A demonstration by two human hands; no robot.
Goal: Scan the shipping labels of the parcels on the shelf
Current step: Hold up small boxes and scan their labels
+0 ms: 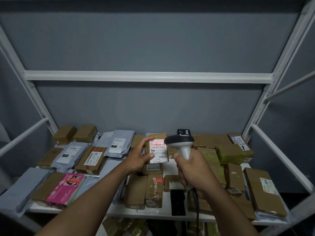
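My left hand (139, 155) grips a small brown cardboard parcel (157, 136) and holds it upright above the shelf, its white shipping label (158, 151) facing me. A red scan line glows across the label's barcode. My right hand (190, 169) grips the white handle of a barcode scanner (180, 143) whose dark head sits just right of the label and points at it. The scanner's cable hangs down from under my right hand.
The white metal shelf (153, 212) holds several brown boxes, grey mailer bags (117, 143), a pink packet (65, 188) at front left and a black box (178, 200) at the front. White uprights and a crossbar (148, 76) frame the bay. More parcels lie below.
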